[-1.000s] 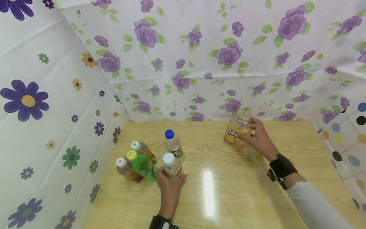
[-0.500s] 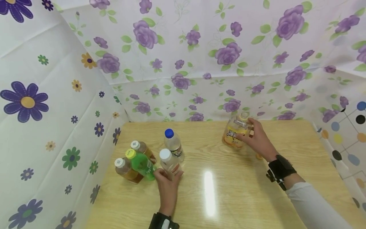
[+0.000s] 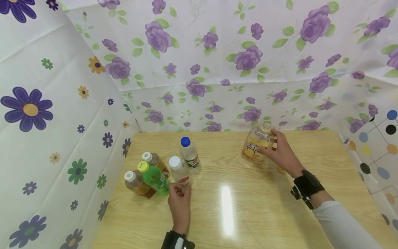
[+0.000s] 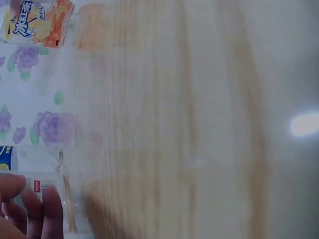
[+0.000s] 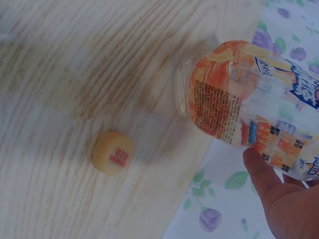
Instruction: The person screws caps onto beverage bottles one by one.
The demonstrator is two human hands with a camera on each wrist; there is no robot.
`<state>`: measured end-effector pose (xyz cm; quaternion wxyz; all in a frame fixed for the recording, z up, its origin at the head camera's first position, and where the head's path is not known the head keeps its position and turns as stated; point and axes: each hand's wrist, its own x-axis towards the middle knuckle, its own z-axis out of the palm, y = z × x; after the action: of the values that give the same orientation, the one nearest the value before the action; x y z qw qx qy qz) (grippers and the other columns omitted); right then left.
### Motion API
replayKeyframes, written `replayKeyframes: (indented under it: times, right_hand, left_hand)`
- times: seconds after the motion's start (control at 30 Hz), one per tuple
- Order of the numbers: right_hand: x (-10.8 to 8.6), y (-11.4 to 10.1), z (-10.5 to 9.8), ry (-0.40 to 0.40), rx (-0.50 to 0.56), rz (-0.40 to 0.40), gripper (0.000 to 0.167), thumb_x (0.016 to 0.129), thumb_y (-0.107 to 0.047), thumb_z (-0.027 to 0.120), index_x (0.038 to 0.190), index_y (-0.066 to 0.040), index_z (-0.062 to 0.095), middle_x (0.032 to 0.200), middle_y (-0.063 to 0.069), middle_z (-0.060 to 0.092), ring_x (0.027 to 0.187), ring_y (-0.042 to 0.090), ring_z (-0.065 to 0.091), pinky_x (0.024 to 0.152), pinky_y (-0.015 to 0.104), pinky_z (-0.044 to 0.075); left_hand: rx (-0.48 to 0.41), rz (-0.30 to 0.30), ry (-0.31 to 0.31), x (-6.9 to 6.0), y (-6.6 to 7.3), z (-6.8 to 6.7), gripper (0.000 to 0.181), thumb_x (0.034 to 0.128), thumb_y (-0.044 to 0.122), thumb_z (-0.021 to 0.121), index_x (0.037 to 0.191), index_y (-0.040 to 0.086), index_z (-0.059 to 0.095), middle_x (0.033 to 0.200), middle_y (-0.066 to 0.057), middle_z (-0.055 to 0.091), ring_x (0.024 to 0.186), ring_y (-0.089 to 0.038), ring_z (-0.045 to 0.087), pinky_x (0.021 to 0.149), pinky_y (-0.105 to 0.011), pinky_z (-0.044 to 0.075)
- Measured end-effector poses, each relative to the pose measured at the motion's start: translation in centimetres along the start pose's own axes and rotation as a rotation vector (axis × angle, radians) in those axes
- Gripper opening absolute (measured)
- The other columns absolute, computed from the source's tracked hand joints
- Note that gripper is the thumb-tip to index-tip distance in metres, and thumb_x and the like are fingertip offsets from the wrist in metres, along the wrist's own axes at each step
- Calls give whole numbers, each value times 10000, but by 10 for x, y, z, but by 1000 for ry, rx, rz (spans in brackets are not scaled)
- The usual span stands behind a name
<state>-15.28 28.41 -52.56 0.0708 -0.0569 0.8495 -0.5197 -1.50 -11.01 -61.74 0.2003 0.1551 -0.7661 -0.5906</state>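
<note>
My left hand (image 3: 179, 204) is just in front of a clear bottle with a white cap (image 3: 177, 167), its fingers loosely bent and no longer around the bottle. In the left wrist view the fingers overlap that bottle's lower part; whether they touch it I cannot tell. Farther right, my right hand (image 3: 281, 154) grips a large clear bottle with an orange and yellow label (image 3: 256, 143) between thumb and fingers. That bottle stands near the table's back edge, and its mouth looks uncapped. Beside it a yellow bottle cap (image 5: 112, 153) lies on the table (image 5: 60, 99).
A clear bottle with a blue cap (image 3: 190, 155) stands behind the white-capped one. To the left cluster a green bottle with a yellow cap (image 3: 155, 177) and two brown drink bottles, one in front (image 3: 140, 186) and one behind (image 3: 157, 162). Floral sheets (image 3: 217, 69) enclose the table.
The white-capped bottle has shifted left and slightly back, nearer the green one. My left hand has come off it and its fingers have drawn together. My right hand has barely moved.
</note>
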Motion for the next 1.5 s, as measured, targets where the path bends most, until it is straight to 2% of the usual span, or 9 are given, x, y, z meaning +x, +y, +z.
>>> replayKeyframes:
  times: [0.13,0.27,0.4,0.5,0.57,0.67,1.0,1.27,1.5]
  right_hand:
    - [-2,1,1,2,-1,5,1114,977,-493,763,1707,-115,11,1713,220,124,1512,462,270,1134,639,378]
    - [-5,3,3,0,-3,9,1117,979,-489,763,1705,-104,7,1699,227,140,1510,463,264,1129,633,389]
    - [-6,5,4,-7,-6,8,1098,979,-500,753,1713,-174,3,1717,177,133,1538,440,225,1139,592,398]
    - [-7,7,4,-9,3,8,1086,971,-518,754,1714,-219,21,1722,145,133,1548,418,212,1145,568,400]
    - [-7,8,4,-12,17,10,1095,967,-515,762,1712,-204,23,1715,157,132,1533,421,227,1135,573,408]
    - [-8,6,5,-17,29,9,1114,957,-509,780,1708,-153,38,1691,191,150,1500,433,260,1115,599,418]
    - [-14,-3,19,-69,13,-16,1086,940,-497,806,1697,-126,122,1647,166,236,1482,392,319,1138,616,397]
    - [-16,-8,28,-108,-25,-72,1030,944,-475,810,1689,-147,179,1647,157,248,1493,380,326,1141,584,400]
    - [-24,-6,35,-152,-13,-94,975,938,-437,831,1661,-152,241,1585,138,306,1453,365,374,1137,613,401]
  left_hand:
    - [-5,-10,-35,-1,-1,4,285,983,247,809,923,109,566,771,-31,638,645,-198,621,515,-273,508]
    - [-23,-65,-118,-6,-1,10,350,1031,424,713,937,89,682,742,-28,713,633,-242,684,543,-298,553]
    - [-67,-102,-277,-11,1,16,469,1096,477,570,1040,44,742,797,-35,756,686,-283,731,619,-347,612]
    - [-105,-76,-424,-13,3,23,454,1117,440,539,1101,32,736,871,-50,765,765,-297,746,705,-381,632]
    - [-120,-52,-505,-13,5,27,436,1118,433,539,1133,43,732,921,-50,763,820,-294,748,764,-385,630]
    - [-123,-27,-569,-12,7,32,426,1121,433,531,1145,59,732,968,-48,755,876,-293,740,827,-375,615]
    - [-42,30,-651,-4,12,35,395,1121,434,532,1159,96,734,1050,-37,754,967,-237,728,887,-317,574]
    - [-17,51,-687,-1,13,35,251,1113,415,564,1203,235,715,1157,-14,727,1071,-167,689,936,-362,562]
    - [30,50,-706,-2,14,38,278,1061,404,673,1279,232,691,1180,88,668,1064,-143,656,905,-348,549]
